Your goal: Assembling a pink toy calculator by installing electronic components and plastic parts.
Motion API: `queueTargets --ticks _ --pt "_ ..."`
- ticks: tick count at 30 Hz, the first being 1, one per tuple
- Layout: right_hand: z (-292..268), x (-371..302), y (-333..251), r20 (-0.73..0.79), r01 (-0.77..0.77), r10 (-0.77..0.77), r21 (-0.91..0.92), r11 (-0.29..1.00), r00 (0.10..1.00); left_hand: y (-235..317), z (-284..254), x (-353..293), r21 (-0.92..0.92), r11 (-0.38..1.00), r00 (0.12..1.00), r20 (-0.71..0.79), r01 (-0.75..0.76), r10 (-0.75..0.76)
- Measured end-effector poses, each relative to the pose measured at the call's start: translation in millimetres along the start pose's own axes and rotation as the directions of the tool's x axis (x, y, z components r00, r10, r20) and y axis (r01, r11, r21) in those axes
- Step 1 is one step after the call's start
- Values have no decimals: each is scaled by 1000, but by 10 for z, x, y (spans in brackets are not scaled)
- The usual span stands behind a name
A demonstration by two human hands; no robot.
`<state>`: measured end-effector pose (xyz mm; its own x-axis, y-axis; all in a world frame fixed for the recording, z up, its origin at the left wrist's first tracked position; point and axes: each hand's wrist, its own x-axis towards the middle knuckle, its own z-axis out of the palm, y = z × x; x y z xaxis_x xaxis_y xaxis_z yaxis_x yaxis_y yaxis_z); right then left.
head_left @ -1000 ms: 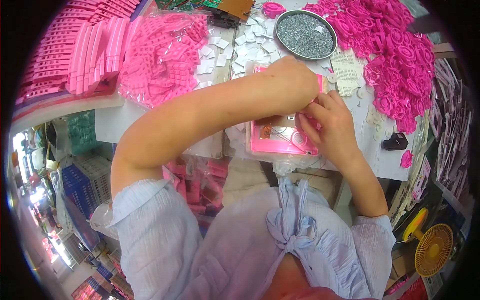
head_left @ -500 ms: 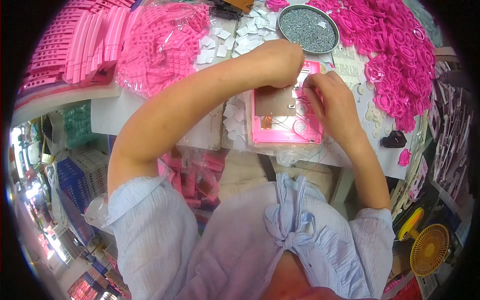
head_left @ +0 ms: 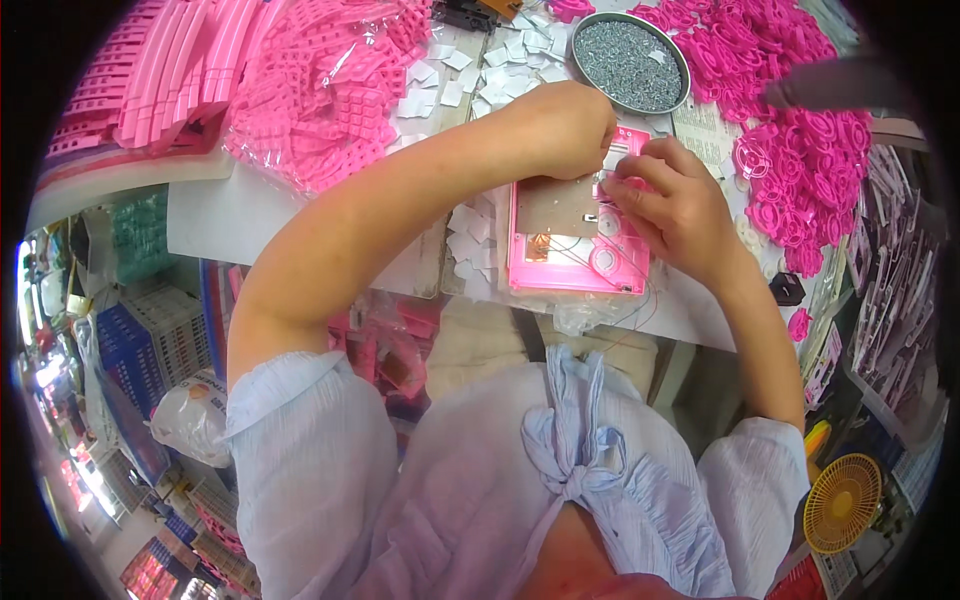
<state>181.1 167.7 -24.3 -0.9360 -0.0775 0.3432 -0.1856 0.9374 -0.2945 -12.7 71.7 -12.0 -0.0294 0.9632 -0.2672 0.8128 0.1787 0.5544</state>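
A pink plastic casing lies open on the worktable in front of me. A brown circuit board covers its left part, with thin wires running below it. A round pink ring shows inside the casing. My left hand is curled over the board's far edge, its fingertips hidden under the hand. Over the board's right edge, my right hand has thumb and forefinger pinched together. Whatever lies between those fingertips is too small to make out.
A round tin of small metal screws stands beyond the casing. Pink ring-shaped parts are heaped at right, bagged pink parts at left. White squares lie around. A blurred grey shape reaches in at upper right.
The whole view has shifted slightly. My right hand's fingers are more bent and pinched at the board's edge. The blurred grey shape has come in over the pink heap.
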Motion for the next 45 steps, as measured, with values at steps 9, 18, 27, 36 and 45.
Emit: queueTargets --ticks 9,18,27,36,45 --pt "-218 348 311 451 -64 -45 224 972 891 -27 -93 -10 -11 997 994 69 -79 80" --pt "182 -21 -184 -39 -125 122 -66 990 992 -128 206 -73 217 953 967 -96 -209 234" --pt "-166 186 -87 310 -261 217 109 959 926 -219 -56 -188 -130 985 924 -379 -114 57" --pt "7 285 -6 -74 -357 366 114 927 928 -296 166 -321 121 992 763 -639 -25 98" --pt "117 350 -53 -205 -310 376 293 904 903 -163 359 -480 -403 898 783 -611 -178 -119"
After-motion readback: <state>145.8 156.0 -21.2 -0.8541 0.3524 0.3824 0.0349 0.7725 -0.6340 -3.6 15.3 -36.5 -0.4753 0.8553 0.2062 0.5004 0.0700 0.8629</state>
